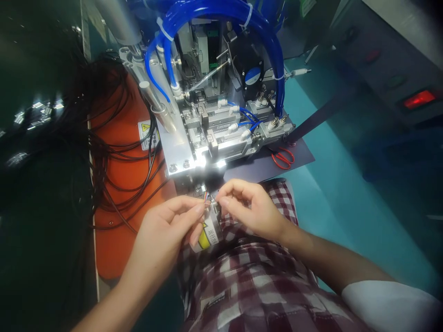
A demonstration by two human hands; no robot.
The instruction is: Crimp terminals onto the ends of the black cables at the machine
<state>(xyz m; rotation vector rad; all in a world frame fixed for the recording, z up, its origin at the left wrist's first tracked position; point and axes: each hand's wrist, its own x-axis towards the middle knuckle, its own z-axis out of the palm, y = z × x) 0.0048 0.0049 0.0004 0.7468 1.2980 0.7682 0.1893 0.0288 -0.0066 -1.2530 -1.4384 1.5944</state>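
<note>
Between the thumb and forefinger of my left hand (173,219) thin coloured wires (206,196) are pinched, with red, blue and white strands pointing up. My right hand (247,205) is closed in a pinch just to the right of them. Whatever its fingertips hold is too small to make out; a fine strand seems to run between the two hands. Both hands are at the front of a metal machine (221,133) with blue air tubes. Below the fingers a white label (212,233) with yellow on it sits on a rounded machine part.
Black cables (117,180) lie across an orange board (138,251) on the left. Red-handled scissors (283,158) rest on a dark sheet at right. A thick blue tube bundle (221,9) arches over the machine. A control box with a lit red switch (419,99) stands right.
</note>
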